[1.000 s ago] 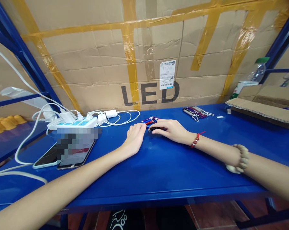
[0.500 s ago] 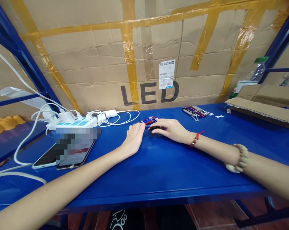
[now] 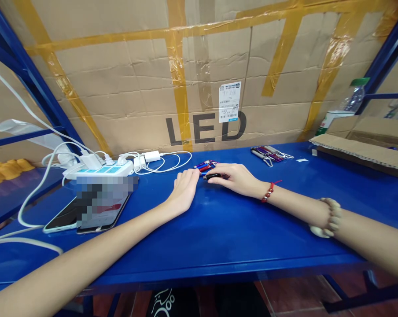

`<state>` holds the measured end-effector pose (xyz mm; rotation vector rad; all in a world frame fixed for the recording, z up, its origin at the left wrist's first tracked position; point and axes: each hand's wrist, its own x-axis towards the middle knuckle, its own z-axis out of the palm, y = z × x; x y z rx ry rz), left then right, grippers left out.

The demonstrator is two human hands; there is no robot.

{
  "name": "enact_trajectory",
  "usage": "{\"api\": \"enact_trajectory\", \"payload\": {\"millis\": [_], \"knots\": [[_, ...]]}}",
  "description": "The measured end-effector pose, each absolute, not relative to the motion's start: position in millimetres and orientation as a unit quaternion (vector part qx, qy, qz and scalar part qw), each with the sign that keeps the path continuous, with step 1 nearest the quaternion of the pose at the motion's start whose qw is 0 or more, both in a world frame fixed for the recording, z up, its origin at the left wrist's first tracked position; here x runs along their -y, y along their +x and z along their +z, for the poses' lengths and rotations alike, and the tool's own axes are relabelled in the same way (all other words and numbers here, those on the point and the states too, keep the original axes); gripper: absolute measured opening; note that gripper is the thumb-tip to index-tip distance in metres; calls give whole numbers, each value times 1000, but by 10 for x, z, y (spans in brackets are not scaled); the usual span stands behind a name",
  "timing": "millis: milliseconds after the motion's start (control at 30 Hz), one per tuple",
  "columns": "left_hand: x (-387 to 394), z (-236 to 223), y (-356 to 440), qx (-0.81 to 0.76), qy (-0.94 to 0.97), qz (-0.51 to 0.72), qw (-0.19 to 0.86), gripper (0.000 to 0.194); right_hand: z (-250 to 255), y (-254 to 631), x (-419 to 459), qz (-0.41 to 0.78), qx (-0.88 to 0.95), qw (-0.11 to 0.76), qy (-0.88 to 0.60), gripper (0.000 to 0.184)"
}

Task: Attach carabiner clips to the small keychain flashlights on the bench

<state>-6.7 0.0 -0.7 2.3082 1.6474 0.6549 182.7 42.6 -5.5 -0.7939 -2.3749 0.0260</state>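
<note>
Several small blue, red and purple metal keychain flashlights (image 3: 205,167) lie in a row on the blue shelf top (image 3: 219,233). At their left end rests my left hand (image 3: 183,189), palm down, its fingers extended close together and nothing seen in them. From the right, my right hand (image 3: 240,178) reaches in with bent fingers around a black keychain flashlight (image 3: 214,176), which lies at the near side of the row. Its far end is hidden under the fingers. Farther right, a second group of flashlights with carabiner clips (image 3: 268,154) lies side by side.
A large taped cardboard box (image 3: 136,88) stands along the back. At left are a white power strip (image 3: 109,171) with cables and two phones (image 3: 101,215). An open cardboard box (image 3: 360,147) and a green-capped bottle (image 3: 352,99) stand at right. Paper scraps (image 3: 302,160) lie nearby.
Both hands and the flashlights stay almost exactly where they were. Only a very slight shift of the camera shows.
</note>
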Motion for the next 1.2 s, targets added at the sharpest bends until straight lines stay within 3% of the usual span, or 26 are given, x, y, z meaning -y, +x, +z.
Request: {"api": "enact_trajectory", "payload": {"millis": [900, 1200], "knots": [[-44, -58, -92, -555, 783, 250, 130, 50, -19, 1820, -391, 19, 902, 306, -304, 25], [-28, -52, -87, -552, 788, 246, 120, 48, 1, 1826, -369, 5, 927, 259, -272, 28]]}}
